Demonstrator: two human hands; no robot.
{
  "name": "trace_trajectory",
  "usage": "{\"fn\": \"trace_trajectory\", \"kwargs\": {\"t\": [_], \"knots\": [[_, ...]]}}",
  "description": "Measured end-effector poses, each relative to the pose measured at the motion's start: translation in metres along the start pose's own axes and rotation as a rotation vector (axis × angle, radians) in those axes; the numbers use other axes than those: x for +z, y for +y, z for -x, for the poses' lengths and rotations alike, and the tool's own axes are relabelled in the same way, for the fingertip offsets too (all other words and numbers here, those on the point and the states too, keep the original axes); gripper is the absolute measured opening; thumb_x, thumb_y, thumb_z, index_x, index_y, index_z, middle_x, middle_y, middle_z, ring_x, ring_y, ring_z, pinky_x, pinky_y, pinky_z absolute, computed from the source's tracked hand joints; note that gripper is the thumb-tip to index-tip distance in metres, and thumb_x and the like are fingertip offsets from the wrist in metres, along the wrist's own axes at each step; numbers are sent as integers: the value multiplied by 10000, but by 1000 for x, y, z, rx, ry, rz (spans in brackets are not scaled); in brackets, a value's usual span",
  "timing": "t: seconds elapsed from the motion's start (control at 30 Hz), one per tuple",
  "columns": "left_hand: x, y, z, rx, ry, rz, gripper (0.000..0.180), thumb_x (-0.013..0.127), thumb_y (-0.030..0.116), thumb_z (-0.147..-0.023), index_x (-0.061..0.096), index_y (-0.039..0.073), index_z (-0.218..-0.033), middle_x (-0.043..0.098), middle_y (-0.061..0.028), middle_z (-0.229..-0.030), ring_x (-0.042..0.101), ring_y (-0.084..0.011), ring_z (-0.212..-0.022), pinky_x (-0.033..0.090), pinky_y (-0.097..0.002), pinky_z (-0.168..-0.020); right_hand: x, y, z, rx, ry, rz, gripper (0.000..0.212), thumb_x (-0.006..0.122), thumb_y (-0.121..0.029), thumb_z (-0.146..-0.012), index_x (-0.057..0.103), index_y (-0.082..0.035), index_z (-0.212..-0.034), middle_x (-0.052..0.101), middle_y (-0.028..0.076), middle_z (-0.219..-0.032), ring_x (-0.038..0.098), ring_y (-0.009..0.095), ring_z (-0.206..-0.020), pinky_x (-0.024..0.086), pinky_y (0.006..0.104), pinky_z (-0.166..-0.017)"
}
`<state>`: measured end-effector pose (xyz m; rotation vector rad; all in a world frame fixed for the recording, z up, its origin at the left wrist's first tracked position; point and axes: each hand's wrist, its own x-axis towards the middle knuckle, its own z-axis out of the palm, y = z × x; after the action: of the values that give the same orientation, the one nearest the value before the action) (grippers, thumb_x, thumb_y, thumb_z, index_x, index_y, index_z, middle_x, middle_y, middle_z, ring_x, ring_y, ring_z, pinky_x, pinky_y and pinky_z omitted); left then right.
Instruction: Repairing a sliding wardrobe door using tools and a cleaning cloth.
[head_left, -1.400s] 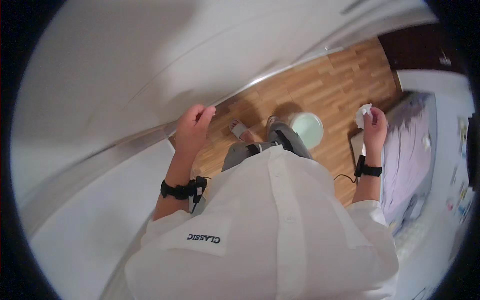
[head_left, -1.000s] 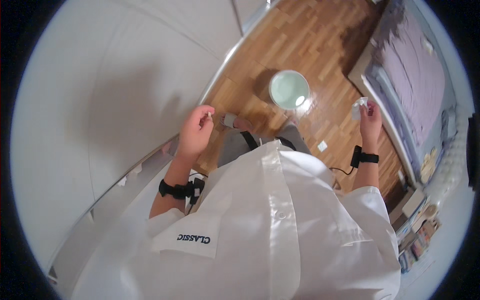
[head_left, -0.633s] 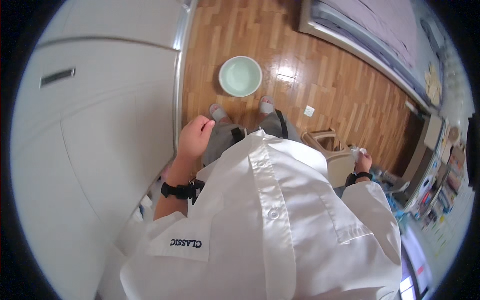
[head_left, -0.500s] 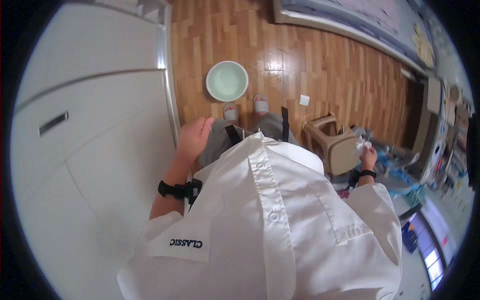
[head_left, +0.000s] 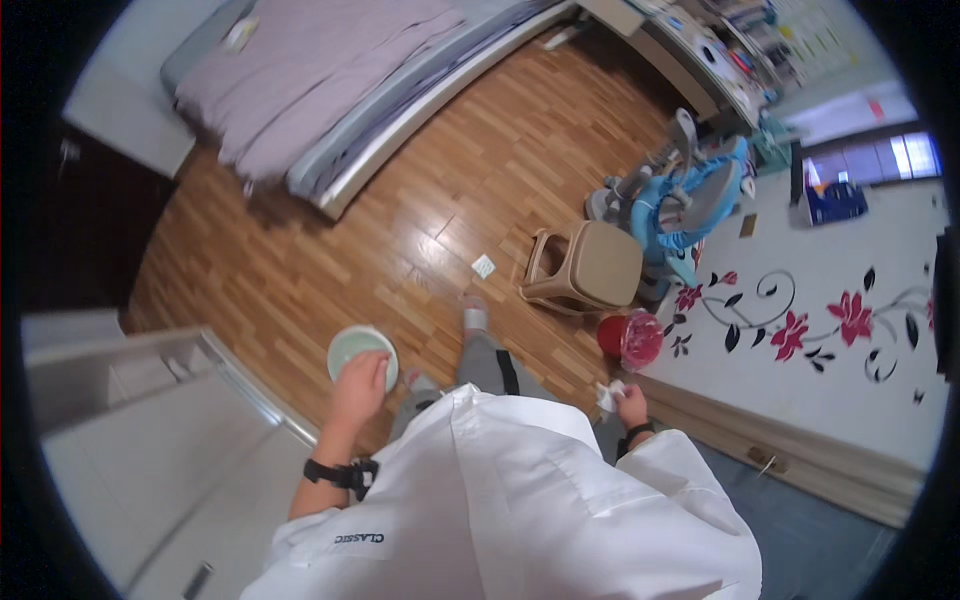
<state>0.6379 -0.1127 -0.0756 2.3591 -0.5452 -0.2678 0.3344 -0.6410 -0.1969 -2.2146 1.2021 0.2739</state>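
My left hand (head_left: 360,386) hangs above the round, pale green basin (head_left: 345,345) on the floor and partly covers it. No object shows in that hand; its fingers look loosely bent and not closed on anything. Low on the right, my right hand (head_left: 632,404) is closed around a crumpled white tissue (head_left: 607,396), which sticks out past the fingers. Just beyond it stands a red bin (head_left: 640,342) with a clear plastic liner. The tissue is apart from the bin in this view.
A beige plastic stool (head_left: 608,262) stands ahead, with a blue-and-grey wheeled seat (head_left: 690,205) behind it. A small white square (head_left: 484,266) lies on the wooden floor. The bed (head_left: 320,90) is at far left, a flower-patterned white surface (head_left: 800,310) at right, and white cabinetry (head_left: 150,430) at left.
My view and body have turned to the right, bringing the red bin and flowered surface into sight. The left hand now overlaps the basin. The tissue is still in my right hand.
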Motion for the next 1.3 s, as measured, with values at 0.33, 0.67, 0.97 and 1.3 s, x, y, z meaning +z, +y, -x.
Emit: {"fn": "trace_trajectory", "kwargs": {"t": [0.33, 0.67, 0.97, 1.3], "knots": [[118, 130, -166, 85, -690, -38, 534, 505, 496, -976, 682, 63, -716, 663, -183, -744, 638, -400, -736, 494, -465, -653, -24, 65, -4, 285, 184, -251, 263, 740, -189, -821, 596, -13, -954, 670, 125, -865, 644, 250, -812, 512, 367, -763], [478, 380, -209, 124, -1330, 65, 218, 603, 205, -889, 622, 21, -1005, 657, -118, -781, 616, -231, -610, 489, -372, -558, 32, 85, 192, 857, 535, -500, 309, 710, -235, -862, 571, -17, -1031, 629, 145, -935, 611, 271, -860, 491, 397, -779], [562, 330, -313, 58, -1317, 504, 37, 655, 42, -840, 670, 55, -871, 657, -36, -747, 601, -130, -656, 485, -292, -586, 178, 4, 291, 1086, 333, -700, 323, 742, -199, -791, 578, 6, -978, 661, 158, -908, 635, 339, -864, 517, 405, -785], [464, 503, -299, 836, -1401, 330, 182, 635, 212, -916, 669, 33, -918, 677, -126, -890, 621, -276, -777, 509, -386, -749, 50, 16, 76, 805, 645, -882, 185, 691, -81, -870, 534, -9, -936, 564, 51, -872, 538, 203, -814, 459, 342, -751]]}}
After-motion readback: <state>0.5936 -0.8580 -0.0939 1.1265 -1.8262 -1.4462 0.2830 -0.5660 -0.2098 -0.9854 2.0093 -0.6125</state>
